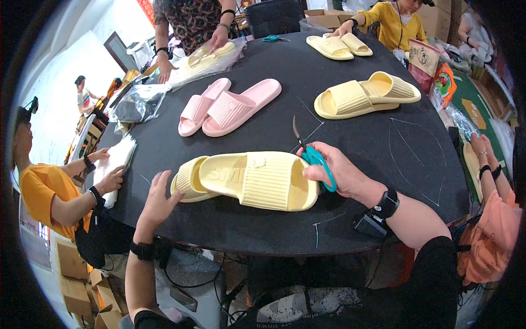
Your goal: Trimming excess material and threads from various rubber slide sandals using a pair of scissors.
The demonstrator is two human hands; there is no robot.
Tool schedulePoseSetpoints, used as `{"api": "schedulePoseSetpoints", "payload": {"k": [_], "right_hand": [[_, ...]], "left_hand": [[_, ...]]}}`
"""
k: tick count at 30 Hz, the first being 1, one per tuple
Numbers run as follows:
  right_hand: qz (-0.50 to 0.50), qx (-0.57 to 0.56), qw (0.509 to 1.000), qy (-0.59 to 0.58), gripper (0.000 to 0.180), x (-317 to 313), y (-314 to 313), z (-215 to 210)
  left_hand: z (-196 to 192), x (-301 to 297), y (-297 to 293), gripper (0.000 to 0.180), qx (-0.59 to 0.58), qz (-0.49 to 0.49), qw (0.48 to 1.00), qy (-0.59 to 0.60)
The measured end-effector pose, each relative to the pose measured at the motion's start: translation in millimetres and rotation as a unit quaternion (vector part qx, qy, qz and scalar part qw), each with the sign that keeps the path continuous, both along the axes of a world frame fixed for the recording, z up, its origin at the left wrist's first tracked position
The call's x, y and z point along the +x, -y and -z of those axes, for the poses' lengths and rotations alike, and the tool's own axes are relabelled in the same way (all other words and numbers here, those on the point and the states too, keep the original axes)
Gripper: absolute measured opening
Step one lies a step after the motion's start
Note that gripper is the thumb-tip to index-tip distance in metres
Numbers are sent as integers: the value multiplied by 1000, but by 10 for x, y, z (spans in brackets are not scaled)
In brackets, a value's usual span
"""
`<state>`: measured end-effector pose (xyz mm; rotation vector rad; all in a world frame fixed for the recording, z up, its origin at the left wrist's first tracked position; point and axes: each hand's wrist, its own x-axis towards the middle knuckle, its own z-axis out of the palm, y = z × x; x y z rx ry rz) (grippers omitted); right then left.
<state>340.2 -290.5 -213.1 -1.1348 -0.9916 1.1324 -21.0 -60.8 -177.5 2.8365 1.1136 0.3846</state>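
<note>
A pair of pale yellow slide slippers (267, 181) lies in front of me, one overlapping the other. My left hand (159, 200) is open, its fingers spread at the heel of the left-lying slipper (189, 181). In my right hand (339, 170) is a pair of scissors (320, 164) with teal handles, its dark blades pointing up and away from me. The right hand rests close against the front end of the upper slipper, thumb near its toe opening. Whether that hand also grips the slipper I cannot tell.
Pink slippers (235, 109) and another yellow pair (367, 96) lie farther back on the black table (296, 236). Loose white threads (419, 137) are scattered right. Co-workers handle plastic bags (118, 164) and slippers around the edge. More teal scissors (274, 38) lie at the far side.
</note>
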Motion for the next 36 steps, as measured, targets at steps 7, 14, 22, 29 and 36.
{"api": "schedulePoseSetpoints", "payload": {"k": [7, 14, 22, 29, 36], "right_hand": [[-18, -43, 999, 9, 45, 6, 33, -91], [-56, 0, 998, 0, 44, -39, 56, -103], [-8, 45, 998, -49, 40, 45, -4, 7], [33, 62, 994, -81, 41, 49, -21, 75], [39, 86, 992, -89, 45, 55, -15, 89]], "left_hand": [[72, -19, -181, 52, -356, -165, 903, 172], [34, 126, -183, 30, -505, -41, 797, 330], [-242, 304, 15, 30, -455, -54, 816, 352], [-297, 397, 147, 32, -487, -30, 802, 345], [-344, 588, 177, 32, -512, -5, 774, 372]]}}
